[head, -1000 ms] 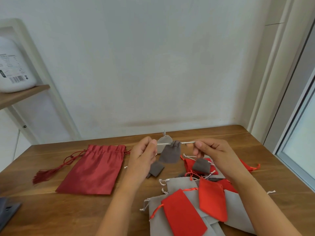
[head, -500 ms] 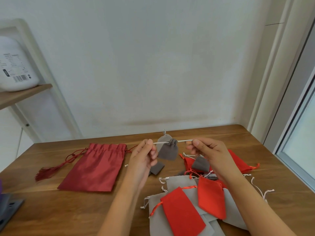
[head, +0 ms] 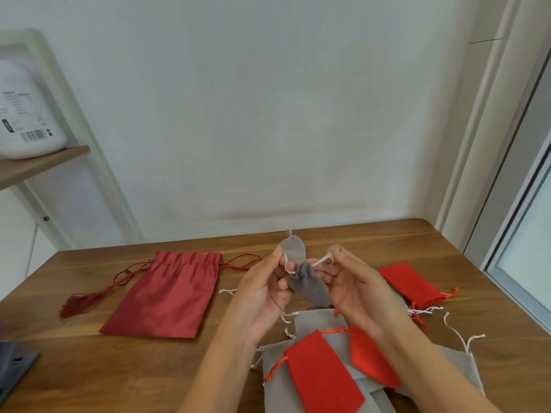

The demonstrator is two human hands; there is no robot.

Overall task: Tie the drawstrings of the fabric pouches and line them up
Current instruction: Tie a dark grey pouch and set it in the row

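- My left grip (head: 262, 290) pinches one pale cord (head: 286, 265) of the grey velvety pouch (head: 310, 286)
- My right grip (head: 348, 281) pinches the other cord (head: 320, 260)
- The pouch, neck puckered, hangs between them above the wooden table (head: 89, 368)

1. The held pouch (head: 310, 286) hangs over the table (head: 372, 242), between the left hand (head: 262, 290) and the right hand (head: 354, 287).
2. Left of it, a large pouch (head: 167, 296) lies flat on the table.
3. Before it lies a heap of pouches (head: 322, 380).
4. Behind it lies one small pouch (head: 293, 248).
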